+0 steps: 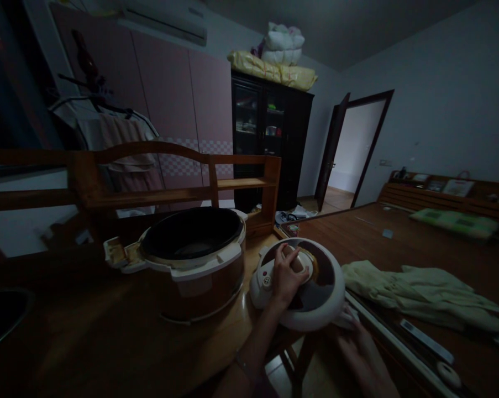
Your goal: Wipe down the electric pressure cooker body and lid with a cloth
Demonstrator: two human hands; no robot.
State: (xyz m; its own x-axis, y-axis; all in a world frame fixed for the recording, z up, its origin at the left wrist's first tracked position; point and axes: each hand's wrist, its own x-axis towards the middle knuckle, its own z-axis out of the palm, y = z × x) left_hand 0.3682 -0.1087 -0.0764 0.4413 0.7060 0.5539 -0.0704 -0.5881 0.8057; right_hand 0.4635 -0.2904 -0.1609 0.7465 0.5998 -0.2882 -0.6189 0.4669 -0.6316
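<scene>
My left hand grips the round knob on top of a white electric pressure cooker lid, its fingers bent around it. The lid has a dark top panel and a small valve, and it is tilted over the table's right edge. At the lid's lower right rim is my right hand, blurred, with its fingers closed around a whitish piece; whether this is cloth or part of the lid is unclear. Left of the lid stands the uncovered cooker, with a black inner pot.
The cooker stands on a wooden desk with a raised shelf behind it. A dark round-rimmed thing is at the lower left. On the right, a wooden bed surface carries a pale green cloth and a white remote-like object.
</scene>
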